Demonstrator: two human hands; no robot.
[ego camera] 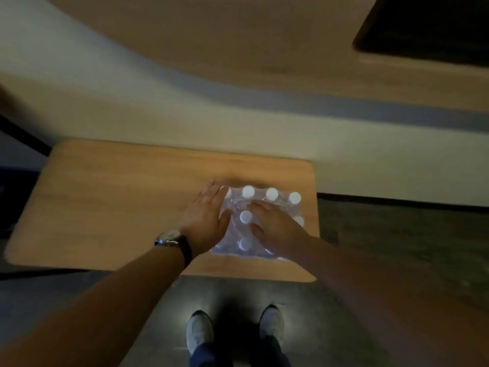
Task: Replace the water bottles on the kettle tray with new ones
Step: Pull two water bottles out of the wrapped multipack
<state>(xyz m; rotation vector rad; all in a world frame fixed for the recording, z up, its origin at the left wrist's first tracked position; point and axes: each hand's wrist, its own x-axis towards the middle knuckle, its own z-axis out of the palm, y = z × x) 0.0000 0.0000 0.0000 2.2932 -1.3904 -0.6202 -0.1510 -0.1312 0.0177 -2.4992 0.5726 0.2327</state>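
Observation:
A shrink-wrapped pack of water bottles (pixel 260 205) with white caps stands on the right part of a low wooden table (pixel 119 202). My left hand (pixel 207 221), with a watch on its wrist, lies flat against the pack's left side, fingers spread. My right hand (pixel 272 226) rests on top of the pack with its fingers bent into the plastic wrap between the caps. Whether the fingers grip the wrap is not clear in the dim, blurred frame. No kettle tray is in view.
A pale wall (pixel 238 115) runs behind the table, with a wooden ledge (pixel 238 49) above it and a dark screen or opening (pixel 436 27) at the top right. My feet in white shoes (pixel 201 332) stand on dark floor in front of the table.

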